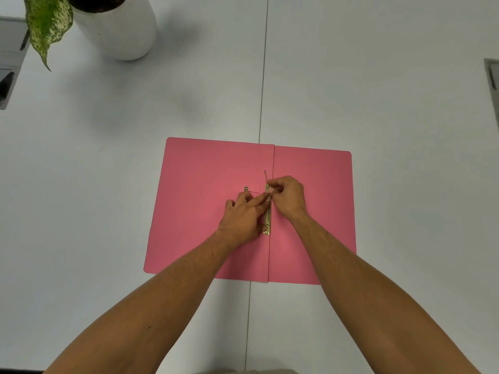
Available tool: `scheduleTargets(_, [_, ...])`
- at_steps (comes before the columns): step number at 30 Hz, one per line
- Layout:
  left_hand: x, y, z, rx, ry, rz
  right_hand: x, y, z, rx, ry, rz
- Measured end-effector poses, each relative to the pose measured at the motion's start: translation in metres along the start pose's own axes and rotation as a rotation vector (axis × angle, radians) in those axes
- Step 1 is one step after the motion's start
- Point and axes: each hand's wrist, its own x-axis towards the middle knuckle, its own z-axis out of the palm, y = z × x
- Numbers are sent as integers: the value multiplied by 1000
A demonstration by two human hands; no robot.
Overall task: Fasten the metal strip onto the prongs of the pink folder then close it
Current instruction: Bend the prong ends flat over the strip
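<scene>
The pink folder lies open and flat on the white table. A brass metal strip runs along the fold, just left of the crease. One thin prong stands up at the strip's far end. My right hand pinches that far end of the strip by the prong. My left hand lies over the left page, its fingers pressing on the strip. A second thin metal piece with a round end sticks out from under my left fingers.
A white plant pot with a speckled green leaf stands at the far left of the table. A seam runs down the tabletop under the folder. Grey objects sit at the left edge and right edge.
</scene>
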Motion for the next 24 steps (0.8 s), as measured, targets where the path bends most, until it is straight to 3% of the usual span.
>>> scheduleTargets(11, [0, 0, -2, -31, -27, -12, -55, 11, 0, 149, 150, 97])
scheduleTargets(17, [-2, 2, -8, -8, -43, -2, -78, 17, 12, 128, -65, 277])
scheduleTargets(24, [2, 0, -10, 18, -96, 7, -95, 21, 8, 146, -14, 270])
